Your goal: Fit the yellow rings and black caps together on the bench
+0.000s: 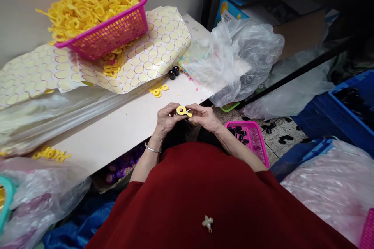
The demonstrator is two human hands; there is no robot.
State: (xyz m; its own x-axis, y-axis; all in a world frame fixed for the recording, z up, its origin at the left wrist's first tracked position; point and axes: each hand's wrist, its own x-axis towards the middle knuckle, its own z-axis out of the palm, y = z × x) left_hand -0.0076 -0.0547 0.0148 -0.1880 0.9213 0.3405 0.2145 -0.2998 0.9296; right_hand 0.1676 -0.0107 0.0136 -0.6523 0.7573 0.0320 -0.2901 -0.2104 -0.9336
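Note:
Between my two hands is a small yellow plastic ring with a short handle (pixel 181 110), a pink piece showing in its middle. My left hand (pixel 168 116) pinches it from the left, and my right hand (pixel 205 116) pinches it near the handle on the right. Both hands are closed and held just off the table's front edge. Several loose yellow ring pieces (pixel 158 90) lie on the table beyond my hands. Behind those, small black cylinders with coloured centres (pixel 173 72) stand together.
A pink basket (pixel 117 26) heaped with yellow pieces stands on sheets of round stickers (pixel 163 35). Clear plastic bags (pixel 248 54) crowd the table's right end. Below right, a pink basket (pixel 258 140) of black parts is on the floor near a blue crate (pixel 315 113).

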